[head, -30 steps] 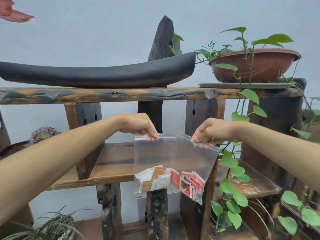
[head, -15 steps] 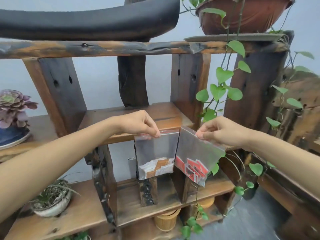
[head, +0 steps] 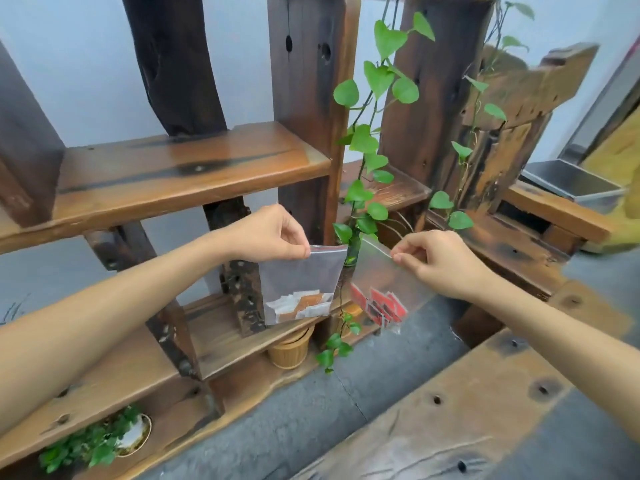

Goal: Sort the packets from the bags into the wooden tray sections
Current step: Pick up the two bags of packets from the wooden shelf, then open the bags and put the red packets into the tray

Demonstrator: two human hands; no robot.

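Observation:
Two clear zip bags hang in front of me at chest height. My left hand (head: pixel 273 233) pinches the top edge of the left bag (head: pixel 299 275), which holds white and brown packets (head: pixel 298 304) at its bottom. My right hand (head: pixel 440 261) pinches the top of the right bag (head: pixel 384 285), which holds red packets (head: pixel 381 306). The two bags hang side by side, almost touching. No wooden tray is in view.
A dark wooden shelf unit (head: pixel 180 168) stands behind the bags, with a trailing green vine (head: pixel 367 147) at its middle. A small wooden bucket (head: pixel 291 348) and a potted plant (head: pixel 104 441) sit low on it. A wooden table top (head: pixel 450 410) lies at lower right; a grey metal box (head: pixel 571 183) is far right.
The view has tilted down and right, so the shelf's lower levels, the floor and a table edge now show. Both hands still hold their bags, now slightly further apart.

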